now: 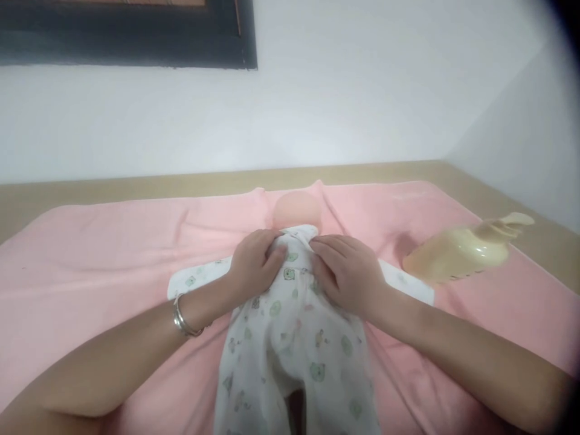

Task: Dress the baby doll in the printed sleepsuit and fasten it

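Observation:
A baby doll point(296, 208) lies on its back on a pink blanket point(90, 254), dressed in a white printed sleepsuit point(290, 344). My left hand point(251, 266) rests on the doll's chest near the collar, fingers curled and pinching the fabric. My right hand point(348, 269) lies on the other side of the chest, fingers pressed together on the front of the suit. A metal bangle point(183, 317) sits on my left wrist. Both doll sleeves stick out sideways under my hands.
A cream pump bottle point(462, 251) lies on its side on the blanket to the right of the doll. The blanket covers a tan surface point(498, 199) that meets white walls. A dark picture frame point(136, 36) hangs at upper left.

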### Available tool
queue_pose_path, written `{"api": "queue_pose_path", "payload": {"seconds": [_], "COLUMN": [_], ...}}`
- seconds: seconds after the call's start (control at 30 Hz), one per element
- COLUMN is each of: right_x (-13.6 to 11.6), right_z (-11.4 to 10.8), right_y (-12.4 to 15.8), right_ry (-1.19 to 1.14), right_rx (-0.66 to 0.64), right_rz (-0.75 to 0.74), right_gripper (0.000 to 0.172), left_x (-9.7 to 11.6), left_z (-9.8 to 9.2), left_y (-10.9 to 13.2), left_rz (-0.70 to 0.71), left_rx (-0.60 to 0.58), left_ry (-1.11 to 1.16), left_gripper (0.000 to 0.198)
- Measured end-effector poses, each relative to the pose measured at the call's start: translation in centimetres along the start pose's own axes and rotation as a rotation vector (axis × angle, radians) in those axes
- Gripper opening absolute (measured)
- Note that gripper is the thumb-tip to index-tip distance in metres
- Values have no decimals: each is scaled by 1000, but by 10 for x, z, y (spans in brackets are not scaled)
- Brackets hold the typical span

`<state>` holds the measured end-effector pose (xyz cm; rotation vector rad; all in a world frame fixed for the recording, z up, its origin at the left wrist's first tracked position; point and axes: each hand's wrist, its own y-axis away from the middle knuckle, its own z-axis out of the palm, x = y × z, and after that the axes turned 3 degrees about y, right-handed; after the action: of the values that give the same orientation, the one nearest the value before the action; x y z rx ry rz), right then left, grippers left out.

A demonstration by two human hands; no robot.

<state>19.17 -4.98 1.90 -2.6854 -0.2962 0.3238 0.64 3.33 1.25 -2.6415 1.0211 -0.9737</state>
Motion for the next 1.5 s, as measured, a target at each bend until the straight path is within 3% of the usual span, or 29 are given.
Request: {"api": "queue_pose_path", "payload": {"seconds": [0.07,0.2,0.3,0.4,0.47,0.53,0.6,0.67,0.73,0.8,0.87,0.97,1.03,1.1,1.27,1.5], "right_x": [1,7,2,-1,2,8,9,3,-4,-8,-6,3,7,8,6,8], "right_z": [-1,-2,-2,-2,0,2,4,3,1,-1,-1,1,4,6,10,18], "right_y": [-4,-14,-11,-6,-8,-13,-15,-13,-8,-4,-5,-15,-22,-26,-22,-19], "right_ry": [-2,-15,56,59,-12,-69,-44,26,36,-18,-79,-185,-231,-218,-121,-121], "right_rx": [-79,-335,-212,-40,-106,-249,-275,-157,-39,-5,-58,-251,-321,-286,-46,127], "right_rz": [112,315,218,89,141,255,295,214,84,52,160,341,372,348,232,68], "right_gripper": [29,51,45,32,36,48,52,44,30,22,26,44,53,54,50,50], "left_x": [1,1,2,4,5,6,6,7,10,12,13,14,14,14,15,9], "left_z": [0,1,0,-2,-3,-2,0,0,-2,-3,-4,-3,-2,-3,-4,-6], "left_y": [4,9,6,1,1,5,8,9,7,3,-1,-3,-3,-2,2,2], "left_rz": [7,150,139,30,45,157,257,206,50,-53,-77,-96,-100,-89,36,203], "left_rx": [55,197,159,-4,-25,50,119,108,23,-55,-88,-73,-65,-52,26,115], "left_ry": [6,0,-28,-116,-160,-160,-137,-139,-155,-157,-159,-194,-216,-239,-352,-423], "left_gripper": [27,23,24,33,35,30,26,27,32,39,43,45,45,43,40,46]}}
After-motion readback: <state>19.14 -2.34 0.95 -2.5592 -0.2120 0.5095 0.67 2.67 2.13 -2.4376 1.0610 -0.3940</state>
